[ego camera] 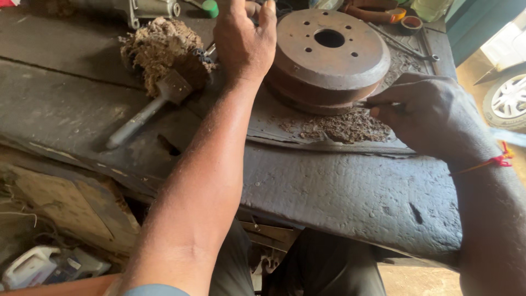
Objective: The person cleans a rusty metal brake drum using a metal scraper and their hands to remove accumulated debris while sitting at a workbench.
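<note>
A rusty brown brake drum point(327, 55) with a centre hole and several bolt holes lies flat on a worn dark workbench point(339, 192). My left hand point(245, 41) rests against the drum's left side, fingers spread along its rim. My right hand point(430, 112) is closed at the drum's lower right edge, pinching a thin tool whose tip touches the rim; the tool is mostly hidden by my fingers. A heap of rust-brown scrapings point(342, 127) lies on the bench just below the drum.
A hammer point(143, 112) lies left of the drum, beside a wad of frayed fibres point(161, 49). A long thin rod point(405, 46) and small pots sit at the back right. A plastic jug point(30, 266) stands under the bench. A car wheel point(509, 98) shows at the right.
</note>
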